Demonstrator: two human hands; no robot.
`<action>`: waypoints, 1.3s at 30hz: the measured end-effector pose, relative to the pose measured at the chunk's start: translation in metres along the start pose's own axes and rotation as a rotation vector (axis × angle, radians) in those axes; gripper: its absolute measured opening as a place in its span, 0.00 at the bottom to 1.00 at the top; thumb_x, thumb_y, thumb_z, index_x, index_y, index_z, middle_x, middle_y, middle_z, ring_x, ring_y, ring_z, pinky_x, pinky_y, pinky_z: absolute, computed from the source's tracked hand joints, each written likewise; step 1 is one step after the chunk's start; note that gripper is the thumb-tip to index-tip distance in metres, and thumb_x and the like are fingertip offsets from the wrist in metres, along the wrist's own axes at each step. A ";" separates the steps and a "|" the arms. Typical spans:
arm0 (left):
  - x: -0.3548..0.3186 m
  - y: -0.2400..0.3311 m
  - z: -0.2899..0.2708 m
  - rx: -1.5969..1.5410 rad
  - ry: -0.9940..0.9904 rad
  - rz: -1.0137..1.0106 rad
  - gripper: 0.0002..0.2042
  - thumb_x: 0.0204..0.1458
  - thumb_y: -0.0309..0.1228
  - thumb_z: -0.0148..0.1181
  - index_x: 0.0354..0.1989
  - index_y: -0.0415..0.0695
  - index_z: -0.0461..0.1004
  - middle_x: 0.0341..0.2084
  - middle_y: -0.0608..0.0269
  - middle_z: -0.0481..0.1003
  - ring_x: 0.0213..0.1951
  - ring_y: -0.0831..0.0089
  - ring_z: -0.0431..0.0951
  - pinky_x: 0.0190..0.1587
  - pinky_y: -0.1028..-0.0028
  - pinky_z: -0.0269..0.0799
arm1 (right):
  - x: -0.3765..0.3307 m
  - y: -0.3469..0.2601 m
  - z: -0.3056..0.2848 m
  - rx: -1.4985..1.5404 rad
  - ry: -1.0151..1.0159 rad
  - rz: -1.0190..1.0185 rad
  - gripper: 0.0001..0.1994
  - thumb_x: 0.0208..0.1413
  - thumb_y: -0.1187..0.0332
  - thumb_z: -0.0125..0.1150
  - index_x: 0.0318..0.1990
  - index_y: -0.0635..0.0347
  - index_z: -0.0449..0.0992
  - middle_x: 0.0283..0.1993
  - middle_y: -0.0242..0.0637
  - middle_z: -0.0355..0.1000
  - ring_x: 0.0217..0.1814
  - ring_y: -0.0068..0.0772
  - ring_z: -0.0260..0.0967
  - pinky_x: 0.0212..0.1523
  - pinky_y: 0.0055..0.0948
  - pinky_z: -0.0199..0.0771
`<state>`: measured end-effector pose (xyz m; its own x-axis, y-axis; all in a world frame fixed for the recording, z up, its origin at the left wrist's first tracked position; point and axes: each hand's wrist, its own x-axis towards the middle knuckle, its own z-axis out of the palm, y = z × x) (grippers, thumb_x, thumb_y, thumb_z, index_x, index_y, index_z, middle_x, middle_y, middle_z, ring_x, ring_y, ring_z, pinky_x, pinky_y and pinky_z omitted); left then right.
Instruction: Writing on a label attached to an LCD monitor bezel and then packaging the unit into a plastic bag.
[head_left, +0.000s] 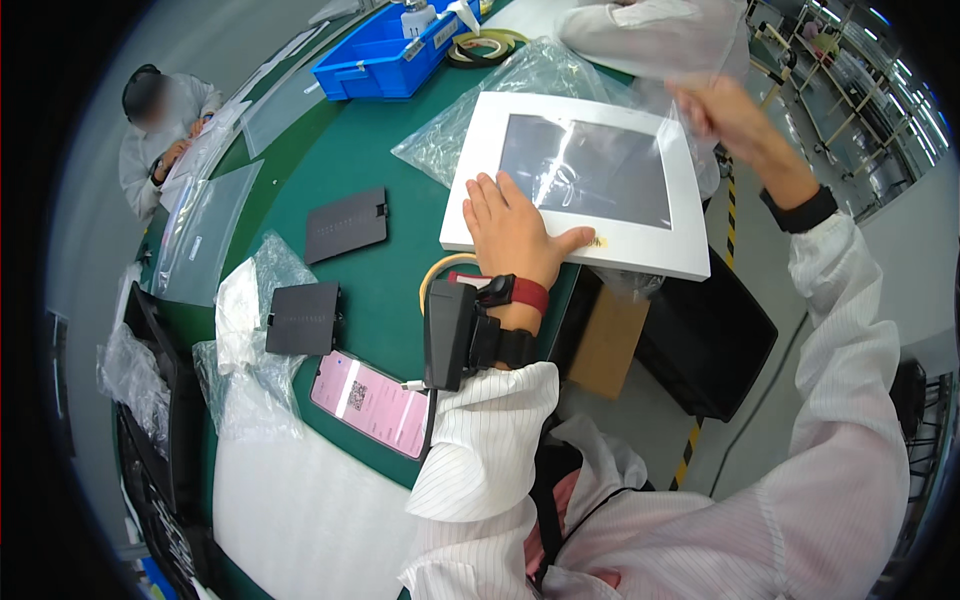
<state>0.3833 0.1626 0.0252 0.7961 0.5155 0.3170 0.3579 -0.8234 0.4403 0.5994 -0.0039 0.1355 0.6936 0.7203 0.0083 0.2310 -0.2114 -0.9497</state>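
Observation:
A white-framed flat display panel with a dark grey screen lies on the green table, partly on clear plastic wrap. My left hand rests flat on its lower left, fingers stretched over the frame and the screen's edge. My right hand is closed just off the panel's upper right corner. What its fingers hold, if anything, is too small to make out; something thin and see-through hangs beside them. A yellowish mark sits on the frame near my left thumb.
Two black flat covers and a pink-screened phone lie left of me, near crumpled plastic bags and white foam sheet. A blue bin and tape rolls stand at the back. A co-worker sits far left.

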 end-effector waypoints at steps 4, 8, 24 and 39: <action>0.004 0.003 -0.004 -0.011 -0.021 -0.016 0.55 0.26 0.56 0.69 0.55 0.24 0.50 0.56 0.32 0.53 0.62 0.45 0.47 0.62 0.58 0.43 | -0.018 -0.072 0.054 0.020 0.053 -0.488 0.14 0.57 0.63 0.51 0.22 0.60 0.71 0.16 0.30 0.67 0.17 0.18 0.64 0.22 0.15 0.64; 0.004 0.003 -0.007 -0.038 0.002 -0.012 0.54 0.27 0.54 0.69 0.56 0.25 0.50 0.56 0.32 0.53 0.62 0.44 0.47 0.62 0.57 0.41 | -0.034 -0.078 0.055 0.107 0.088 -0.587 0.15 0.57 0.59 0.50 0.24 0.58 0.72 0.20 0.27 0.68 0.23 0.15 0.64 0.32 0.13 0.65; 0.034 -0.014 -0.075 -1.287 -0.337 -0.257 0.14 0.53 0.32 0.52 0.45 0.36 0.69 0.37 0.46 0.74 0.38 0.63 0.77 0.41 0.74 0.73 | -0.099 0.021 0.044 -0.120 0.050 -0.253 0.12 0.55 0.68 0.52 0.30 0.70 0.76 0.42 0.45 0.72 0.44 0.27 0.67 0.47 0.24 0.64; 0.040 -0.021 -0.066 -1.004 -0.124 -0.141 0.12 0.54 0.33 0.52 0.43 0.39 0.72 0.34 0.55 0.76 0.33 0.71 0.77 0.37 0.77 0.71 | -0.058 0.037 0.040 0.308 0.235 -0.079 0.10 0.52 0.62 0.57 0.33 0.59 0.73 0.28 0.30 0.71 0.32 0.19 0.68 0.37 0.18 0.66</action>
<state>0.3751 0.2165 0.0842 0.8434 0.5177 0.1436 -0.0766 -0.1487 0.9859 0.5403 -0.0268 0.0868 0.8273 0.5481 0.1229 0.0991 0.0730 -0.9924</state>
